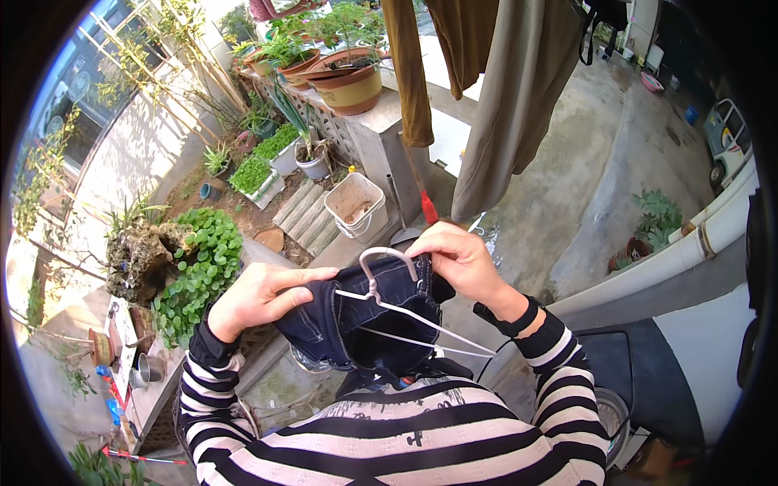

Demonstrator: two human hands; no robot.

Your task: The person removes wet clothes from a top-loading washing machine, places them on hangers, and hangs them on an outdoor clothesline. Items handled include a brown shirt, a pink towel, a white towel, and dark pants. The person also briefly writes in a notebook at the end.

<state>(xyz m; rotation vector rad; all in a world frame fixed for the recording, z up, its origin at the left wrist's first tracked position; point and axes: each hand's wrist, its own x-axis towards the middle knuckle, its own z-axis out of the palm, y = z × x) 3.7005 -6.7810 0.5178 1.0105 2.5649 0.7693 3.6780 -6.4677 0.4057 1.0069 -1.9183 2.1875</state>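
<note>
Dark blue denim trousers (328,322) are held up by the waistband close to my chest. My left hand (265,297) pinches the waistband on the left between thumb and fingers. At the waistband's right end, my right hand (453,258) grips the denim beside the hook. A white wire hanger (425,322) lies across the waist opening; its left end reaches into the denim, while its right corner sticks out past the cloth. Its hook points up and away from me. The lower part of the trousers is hidden.
Brown trousers (413,73) and a grey-beige garment (516,91) hang ahead. Beyond my hands stand a white bucket (358,206), a low concrete wall (383,133) bearing a large plant pot (346,91), and a red-handled tool (429,208). A white pipe (656,261) runs along the right.
</note>
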